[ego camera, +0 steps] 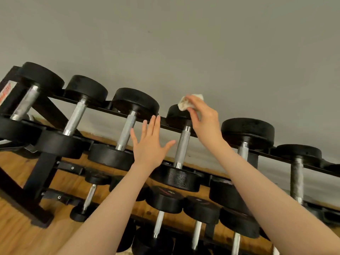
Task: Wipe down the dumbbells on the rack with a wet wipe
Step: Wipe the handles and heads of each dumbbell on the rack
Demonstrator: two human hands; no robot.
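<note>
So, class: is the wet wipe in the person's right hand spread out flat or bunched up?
Bunched up. The wet wipe shows as a crumpled wad pinched in the right hand, held against the far head of the dumbbell.

Black tiered rack [42, 163] on wooden floor [16, 234], black dumbbells [127, 126] in rows, lowest tier seemingly smaller ones

We see two bare forearms, our left hand [150, 147] and right hand [206, 118] ungloved (no sleeves, rings or watch showing).
</note>
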